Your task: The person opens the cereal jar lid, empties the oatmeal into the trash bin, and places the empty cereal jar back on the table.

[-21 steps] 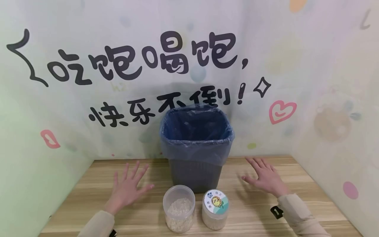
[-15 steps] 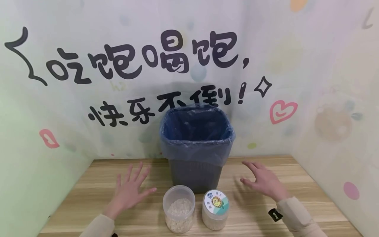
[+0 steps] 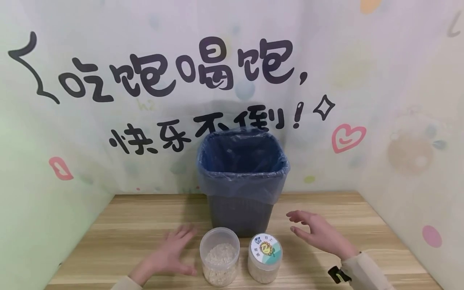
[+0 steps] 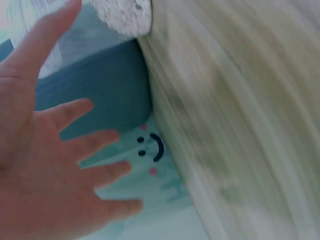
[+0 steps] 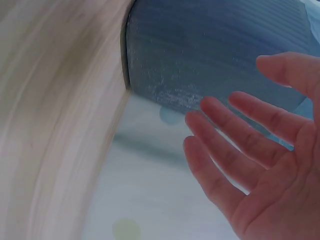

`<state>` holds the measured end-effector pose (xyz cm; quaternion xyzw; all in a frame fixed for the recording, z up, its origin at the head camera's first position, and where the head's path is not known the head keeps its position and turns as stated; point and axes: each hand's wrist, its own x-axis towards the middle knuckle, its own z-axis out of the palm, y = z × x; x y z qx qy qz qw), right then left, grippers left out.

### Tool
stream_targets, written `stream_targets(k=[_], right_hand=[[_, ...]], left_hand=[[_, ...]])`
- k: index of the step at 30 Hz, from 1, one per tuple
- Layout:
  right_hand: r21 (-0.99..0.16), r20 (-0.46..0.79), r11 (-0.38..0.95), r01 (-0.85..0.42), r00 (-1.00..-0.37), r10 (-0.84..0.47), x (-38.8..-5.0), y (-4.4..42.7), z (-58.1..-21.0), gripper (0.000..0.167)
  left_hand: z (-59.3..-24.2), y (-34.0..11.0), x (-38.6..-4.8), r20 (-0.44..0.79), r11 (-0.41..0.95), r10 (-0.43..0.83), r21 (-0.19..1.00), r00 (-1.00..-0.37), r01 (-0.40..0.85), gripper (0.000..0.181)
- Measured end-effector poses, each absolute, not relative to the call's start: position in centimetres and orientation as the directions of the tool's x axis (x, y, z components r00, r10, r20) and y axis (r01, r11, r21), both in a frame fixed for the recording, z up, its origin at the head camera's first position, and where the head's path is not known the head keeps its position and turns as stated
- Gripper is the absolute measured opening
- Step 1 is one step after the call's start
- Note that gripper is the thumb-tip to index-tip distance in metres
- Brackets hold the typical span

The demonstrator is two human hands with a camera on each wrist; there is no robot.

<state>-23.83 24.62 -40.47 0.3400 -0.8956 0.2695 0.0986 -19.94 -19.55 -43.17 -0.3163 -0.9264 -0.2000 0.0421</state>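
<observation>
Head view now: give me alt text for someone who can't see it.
An empty left hand and an empty right hand flank an open jar of pale grainy contents and a lidded jar with a sunflower label on top. Behind the jars, a bin with a blue liner stands on a wood-grain table before a wall with dark Chinese lettering.

the near edge of the counter [image 3: 304, 270] is cut off in the head view. beyond the far edge, black lettering [image 3: 209, 117] is partly hidden by the lined bin [image 3: 241, 213], its foot by the open jar [image 3: 219, 257]. the left hand [image 3: 167, 254] is blurred.
</observation>
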Motion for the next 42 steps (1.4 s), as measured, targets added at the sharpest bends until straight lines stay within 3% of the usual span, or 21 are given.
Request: stream_targets(k=[4, 8, 12, 15, 22, 28, 34, 42], right_hand=[[-0.456, 0.348, 0.593, -0.664, -0.746, -0.568, -23.4, 24.6, -40.8, 0.025], [-0.494, 0.326, 0.579, -0.649, -0.756, -0.568, -23.2, 24.7, -41.3, 0.027], [-0.526, 0.305, 0.564, -0.637, -0.76, -0.574, -23.2, 24.8, -41.8, 0.029], [-0.537, 0.303, 0.543, -0.646, -0.748, -0.591, -23.1, 24.8, -42.0, 0.028], [-0.56, 0.3, 0.519, -0.646, -0.742, -0.6, -22.7, 24.5, -41.9, 0.029], [-0.562, 0.314, 0.51, -0.651, -0.739, -0.596, -22.5, 24.3, -42.3, 0.029], [-0.565, 0.316, 0.511, -0.648, -0.742, -0.591, -22.3, 24.0, -42.3, 0.03], [-0.525, 0.339, 0.511, -0.68, -0.718, -0.608, -21.8, 23.5, -41.1, 0.029]], left_hand=[[-43.4, -18.6, -20.1, 0.182, 0.576, 0.667, 0.489, -0.722, 0.655, 0.098], [-43.9, -17.8, -21.2, 0.163, 0.415, 0.727, 0.669, -0.666, 0.617, 0.096], [-44.7, -17.5, -22.2, 0.124, 0.194, 0.776, 0.886, -0.618, 0.421, 0.095], [-45.3, -17.4, -22.7, 0.089, 0.094, 0.808, 0.957, -0.583, 0.276, 0.098], [-46.0, -16.6, -23.1, 0.082, 0.156, 0.783, 0.934, -0.617, 0.322, 0.094], [-46.3, -16.0, -22.8, 0.147, 0.079, 0.814, 0.93, -0.562, 0.358, 0.092], [-45.9, -16.1, -22.2, 0.194, 0.027, 0.813, 0.929, -0.549, 0.368, 0.088], [-44.5, -16.5, -21.6, 0.166, 0.088, 0.769, 0.929, -0.618, 0.359, 0.092]])
